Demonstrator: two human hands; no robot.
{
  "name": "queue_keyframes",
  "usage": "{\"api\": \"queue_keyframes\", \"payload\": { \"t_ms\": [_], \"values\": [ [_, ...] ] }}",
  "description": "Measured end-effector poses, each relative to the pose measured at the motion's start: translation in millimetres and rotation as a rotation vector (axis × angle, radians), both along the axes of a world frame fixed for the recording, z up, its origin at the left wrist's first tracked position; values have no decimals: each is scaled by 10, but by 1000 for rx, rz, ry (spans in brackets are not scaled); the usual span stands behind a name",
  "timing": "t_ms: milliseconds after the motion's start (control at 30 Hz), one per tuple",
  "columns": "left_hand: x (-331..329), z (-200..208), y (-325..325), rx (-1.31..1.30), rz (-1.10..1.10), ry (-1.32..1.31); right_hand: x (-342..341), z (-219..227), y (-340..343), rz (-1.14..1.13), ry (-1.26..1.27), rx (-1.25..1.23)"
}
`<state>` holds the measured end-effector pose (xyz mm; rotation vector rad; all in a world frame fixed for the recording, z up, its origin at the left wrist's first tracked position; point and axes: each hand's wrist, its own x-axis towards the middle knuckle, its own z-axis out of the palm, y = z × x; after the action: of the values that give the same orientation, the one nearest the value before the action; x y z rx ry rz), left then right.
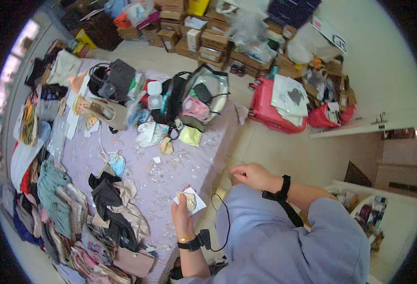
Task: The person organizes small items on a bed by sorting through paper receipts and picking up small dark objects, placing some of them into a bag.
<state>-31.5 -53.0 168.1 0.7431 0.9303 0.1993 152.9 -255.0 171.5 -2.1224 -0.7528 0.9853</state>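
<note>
My left hand [182, 220] is closed over the near edge of the bed, gripping a small cream-coloured folded cloth-like piece [190, 201] together with a white card or paper [200, 204]. The thumb lies on top of the cream piece. Above my bent knee is my right hand [256, 176], its fingers curled together; whatever they may hold is too small to make out. A lilac floral bedsheet [180, 165] spreads beneath the left hand. On it lie a small white scrap [157, 160], a beige crumpled piece [166, 146] and a yellow packet [190, 136].
Piled clothes [57, 199] line the bed's left side, with dark and beige garments [118, 208] nearer. Bags, including a clear-sided black-trimmed one [218, 87], crowd its far end. Beyond stand a red suitcase [265, 106] and stacked cardboard boxes [213, 42]. A dark cable [228, 217] loops beside my left wrist.
</note>
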Motion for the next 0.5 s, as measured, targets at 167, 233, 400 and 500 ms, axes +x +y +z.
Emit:
{"api": "queue_keyframes", "payload": {
  "t_ms": [167,233,400,500],
  "values": [
    [324,253,-354,-24,-135,30,-156,54,-669,-208,-114,59],
    [485,186,-498,42,-219,81,-102,207,-982,-325,-23,5],
    [1002,254,-906,-50,-315,-14,-25,231,-1639,-518,-46,14],
    [1350,320,-1200,-68,-390,-17,44,185,-2026,-630,-21,20]
  ]
}}
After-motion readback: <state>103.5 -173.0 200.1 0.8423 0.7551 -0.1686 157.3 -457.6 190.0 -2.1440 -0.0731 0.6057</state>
